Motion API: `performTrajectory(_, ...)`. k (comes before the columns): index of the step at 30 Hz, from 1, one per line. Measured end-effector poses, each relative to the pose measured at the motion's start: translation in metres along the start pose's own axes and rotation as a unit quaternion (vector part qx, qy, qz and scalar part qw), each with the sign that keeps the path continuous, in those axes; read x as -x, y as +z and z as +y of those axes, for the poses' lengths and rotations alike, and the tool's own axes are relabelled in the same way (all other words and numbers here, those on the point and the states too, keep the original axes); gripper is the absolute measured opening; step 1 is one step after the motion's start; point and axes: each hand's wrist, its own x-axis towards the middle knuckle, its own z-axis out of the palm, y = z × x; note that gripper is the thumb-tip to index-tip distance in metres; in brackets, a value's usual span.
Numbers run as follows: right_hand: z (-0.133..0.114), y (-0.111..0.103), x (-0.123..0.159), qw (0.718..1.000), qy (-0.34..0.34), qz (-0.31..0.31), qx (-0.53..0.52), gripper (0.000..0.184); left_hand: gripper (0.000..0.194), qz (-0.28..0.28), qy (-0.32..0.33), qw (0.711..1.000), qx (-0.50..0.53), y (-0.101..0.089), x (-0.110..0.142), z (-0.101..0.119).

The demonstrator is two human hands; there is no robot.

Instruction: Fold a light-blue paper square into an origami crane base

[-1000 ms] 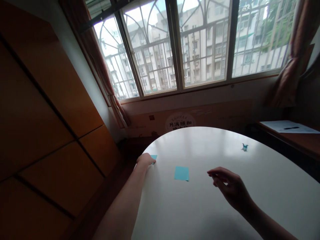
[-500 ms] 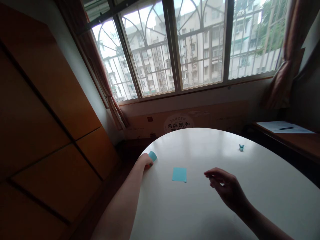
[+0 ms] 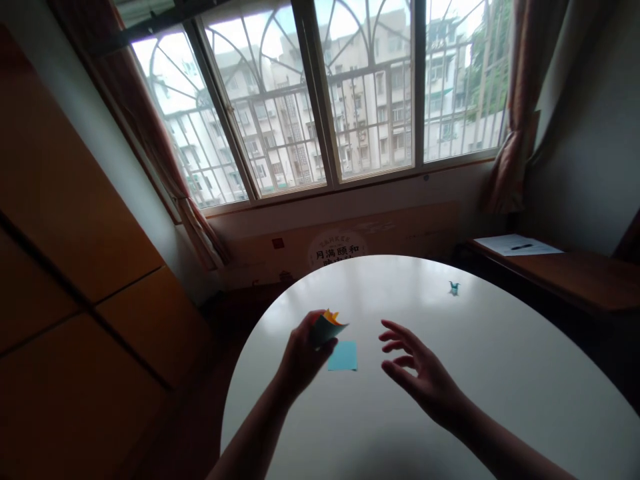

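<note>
A pad of blue sticky notes (image 3: 326,331), with orange-yellow sheets curling at its far edge, is gripped between the thumb and fingers of my left hand (image 3: 306,350), raised above the table. On the tabletop just below it lies a square blue sheet of paper (image 3: 343,356), flat and touched by neither hand. My right hand (image 3: 413,363) hovers to the right of the sheet with fingers spread and bent, holding nothing. Farther back on the right stands a small folded blue paper figure (image 3: 454,287).
The round white table (image 3: 400,280) has a curved far edge. At the right, a brown side table (image 3: 590,270) bears a white paper (image 3: 515,245) with a dark pen on it. Wooden cabinet doors (image 3: 75,267) stand at the left, and a barred window lies ahead.
My left hand has come from the table's left edge toward the middle, lifting the pad. My right hand has opened its fingers. The view has turned slightly right.
</note>
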Motion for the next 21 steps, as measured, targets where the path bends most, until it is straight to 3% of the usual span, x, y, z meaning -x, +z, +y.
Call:
performTrajectory(3,-0.014,0.008,0.007,0.999,-0.021,-0.017,-0.038,0.06,0.037,0.014,0.092,0.989,0.111,0.028,0.031,0.032)
performTrajectory(6,-0.025,0.016,0.012,0.997,-0.057,-0.012,-0.046,0.033,0.041,0.045,0.134,0.98,0.142,0.048,0.051,0.041)
performTrajectory(9,-0.031,0.019,0.013,0.997,-0.066,-0.005,-0.044,0.005,0.052,0.072,0.153,0.978,0.122,0.057,0.06,0.033)
performTrajectory(13,-0.035,0.007,0.01,0.994,-0.099,-0.005,0.037,0.006,0.069,0.046,0.155,0.976,0.148,0.046,0.059,0.024)
performTrajectory(17,-0.037,-0.009,0.008,0.988,-0.105,-0.007,0.114,0.009,0.024,-0.001,0.176,0.955,0.239,0.029,0.051,0.026)
performTrajectory(21,-0.033,-0.012,0.007,0.997,-0.004,-0.008,0.073,0.016,0.018,-0.018,0.145,0.949,0.278,0.027,0.052,0.032)
